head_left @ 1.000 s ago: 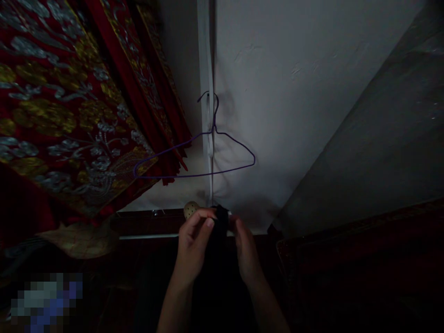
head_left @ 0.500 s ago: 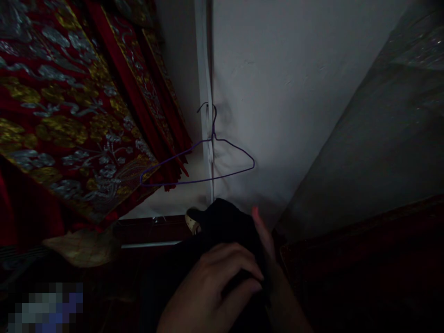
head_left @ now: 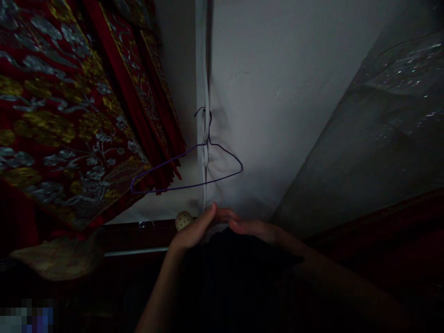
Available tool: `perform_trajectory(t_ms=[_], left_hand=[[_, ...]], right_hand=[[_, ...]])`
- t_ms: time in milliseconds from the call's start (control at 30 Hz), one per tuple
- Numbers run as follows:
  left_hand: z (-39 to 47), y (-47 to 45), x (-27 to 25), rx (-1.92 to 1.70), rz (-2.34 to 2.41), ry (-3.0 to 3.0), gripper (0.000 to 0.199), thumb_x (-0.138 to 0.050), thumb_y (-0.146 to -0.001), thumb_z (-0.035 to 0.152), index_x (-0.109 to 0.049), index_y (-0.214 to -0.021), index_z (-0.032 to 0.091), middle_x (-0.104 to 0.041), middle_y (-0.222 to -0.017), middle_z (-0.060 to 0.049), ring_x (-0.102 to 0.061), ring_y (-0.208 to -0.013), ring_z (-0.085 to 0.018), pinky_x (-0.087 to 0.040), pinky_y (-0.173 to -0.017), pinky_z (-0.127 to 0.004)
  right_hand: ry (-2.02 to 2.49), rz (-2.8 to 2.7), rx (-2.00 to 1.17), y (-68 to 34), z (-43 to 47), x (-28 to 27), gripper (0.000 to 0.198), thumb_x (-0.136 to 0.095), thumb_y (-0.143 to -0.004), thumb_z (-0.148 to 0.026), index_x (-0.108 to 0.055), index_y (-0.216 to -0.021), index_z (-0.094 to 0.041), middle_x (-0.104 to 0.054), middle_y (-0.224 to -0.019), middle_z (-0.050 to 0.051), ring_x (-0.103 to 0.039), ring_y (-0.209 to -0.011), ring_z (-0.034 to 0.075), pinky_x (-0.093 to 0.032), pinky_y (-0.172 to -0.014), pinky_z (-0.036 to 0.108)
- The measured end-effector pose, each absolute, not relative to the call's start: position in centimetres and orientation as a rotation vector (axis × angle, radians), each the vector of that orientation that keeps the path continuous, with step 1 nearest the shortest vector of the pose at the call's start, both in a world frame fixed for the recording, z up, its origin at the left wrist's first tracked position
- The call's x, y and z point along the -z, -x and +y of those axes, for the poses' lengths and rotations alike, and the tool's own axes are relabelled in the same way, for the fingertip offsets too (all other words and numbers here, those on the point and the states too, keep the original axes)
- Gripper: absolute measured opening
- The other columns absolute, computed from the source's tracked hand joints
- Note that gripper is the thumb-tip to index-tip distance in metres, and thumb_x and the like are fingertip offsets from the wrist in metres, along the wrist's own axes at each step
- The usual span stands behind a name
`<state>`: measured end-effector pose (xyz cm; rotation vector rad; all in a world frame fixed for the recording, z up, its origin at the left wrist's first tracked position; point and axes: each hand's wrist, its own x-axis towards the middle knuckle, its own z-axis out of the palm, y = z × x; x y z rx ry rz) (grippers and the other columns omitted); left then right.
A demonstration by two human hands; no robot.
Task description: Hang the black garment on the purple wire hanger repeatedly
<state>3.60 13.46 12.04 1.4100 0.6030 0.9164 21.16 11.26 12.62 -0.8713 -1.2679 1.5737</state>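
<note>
Two bare hands close together at the upper edge of dark cloth [head_left: 243,273], below a purple wire hanger [head_left: 189,186]. Left hand [head_left: 196,231] at the upper left of the cloth, one digit pointing up, other fingers bent across toward the right. Right hand [head_left: 258,228] along the same edge, fingertips pointing left and nearly meeting the left fingers; cannot tell whether touching. Cannot tell either, in such deep shadow, how firmly clamped on the cloth, left or right.

Cloth nearly black, spread beneath both hands through the lower middle of the view, one pointed fold lying out across the right forearm, lower outline too dark to follow.

Hanger upright, slightly tilted, hook at a pale vertical strip [head_left: 205,74] beside a pale wall [head_left: 274,115]; its left end in front of red embroidered fabric [head_left: 48,125] with gold and silver flowers, its right end in front of the wall.

Just beside the left hand, a cream rounded thing with dark holes [head_left: 182,221]. Farther left, pale checked material [head_left: 60,261]. Toward the upper right, shiny clear sheeting [head_left: 405,74].
</note>
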Motion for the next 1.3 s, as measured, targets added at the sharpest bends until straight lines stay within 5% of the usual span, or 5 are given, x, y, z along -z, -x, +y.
perform_trajectory(t_ms=[233, 567, 833, 1000, 1300], left_hand=[[12.1, 0.9, -12.2, -0.775, 0.554, -1.646, 0.030, -0.088, -0.061, 0.045, -0.077, -0.071, 0.019, -0.070, -0.070, -0.008, -0.065, -0.066, -0.023, -0.054, -0.063, -0.032], [8.5, 8.5, -16.7, -0.608, 1.230, -1.920, 0.024, -0.070, -0.084, 0.041, -0.081, -0.099, 0.026, -0.078, -0.092, -0.006, -0.073, -0.082, -0.024, -0.057, -0.072, -0.028], [8.2, 12.7, -13.3, -0.715, 1.507, -1.920, 0.022, -0.070, -0.083, 0.037, -0.081, -0.100, 0.032, -0.080, -0.102, -0.003, -0.073, -0.098, -0.028, -0.054, -0.090, -0.032], [7.7, 10.4, -12.4, -0.544, 1.252, -1.835, 0.028, -0.060, -0.083, 0.025, -0.080, -0.103, 0.028, -0.080, -0.100, -0.005, -0.073, -0.095, -0.027, -0.054, -0.090, -0.033], [10.0, 12.2, -11.3, -0.605, 1.821, -1.963, 0.036, -0.050, -0.071, 0.011, -0.077, -0.093, 0.023, -0.079, -0.094, -0.010, -0.072, -0.098, -0.029, -0.050, -0.094, -0.037]], right_hand=[[1.127, -1.671, -2.652, -26.3, 10.1, -15.6, 0.034, -0.093, -0.053, -0.043, -0.074, -0.068, -0.017, -0.069, -0.060, 0.003, -0.064, -0.051, 0.021, -0.050, -0.042, 0.032], [1.044, -1.720, -1.191, -23.9, 20.1, -18.7, 0.033, -0.081, -0.048, -0.005, -0.071, -0.076, -0.019, -0.070, -0.067, -0.007, -0.055, -0.045, 0.008, -0.042, -0.044, 0.020], [0.957, -1.814, -1.050, -22.7, 24.4, -15.4, 0.011, -0.068, -0.066, -0.007, -0.068, -0.067, -0.019, -0.065, -0.062, -0.005, -0.059, -0.060, 0.014, -0.047, -0.061, 0.026], [0.861, -1.811, -0.872, -21.9, 25.8, -12.9, 0.026, -0.063, -0.074, -0.015, -0.075, -0.097, -0.020, -0.072, -0.082, -0.003, -0.062, -0.073, 0.015, -0.046, -0.072, 0.026], [0.978, -1.968, -0.867, -23.6, 24.5, -12.3, 0.017, -0.065, -0.075, -0.029, -0.070, -0.062, -0.019, -0.062, -0.059, -0.003, -0.053, -0.058, 0.015, -0.038, -0.059, 0.026]])
